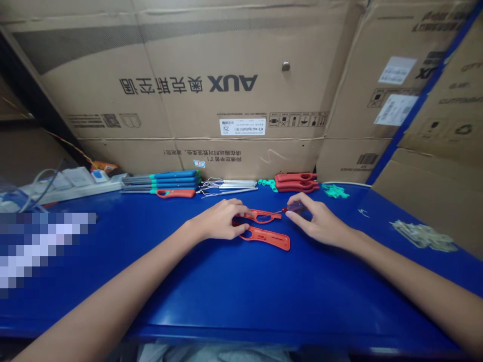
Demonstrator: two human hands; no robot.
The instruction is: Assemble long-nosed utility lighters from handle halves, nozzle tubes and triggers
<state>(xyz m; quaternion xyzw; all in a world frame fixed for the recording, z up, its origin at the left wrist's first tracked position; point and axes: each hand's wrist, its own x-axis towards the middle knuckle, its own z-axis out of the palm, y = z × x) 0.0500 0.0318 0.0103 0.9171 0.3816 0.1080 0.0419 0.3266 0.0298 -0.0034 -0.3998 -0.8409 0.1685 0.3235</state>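
Note:
My left hand [225, 219] is closed over the left ends of two orange plastic lighter shell halves. Its fingers rest on the far shell half [277, 216], and its thumb touches the near shell half [279, 240]. Both halves lie on the blue table, with their hollow inner sides showing. In my right hand [315, 221] is a screwdriver [296, 207] with a see-through purplish-red handle, pinched between thumb and fingers. Its thin shaft points left, over the far half; whether the tip touches the plastic cannot be made out. The left ends of the halves are hidden under my fingers.
Behind my hands lie blue lighters [177, 178], an orange lighter [176, 193], metal rods with wires [237, 185], red handles [296, 182] and green pieces [335, 191]. Clear small parts [422, 235] are at right, a power strip [94, 188] at left. Cardboard boxes [188, 45] wall the back.

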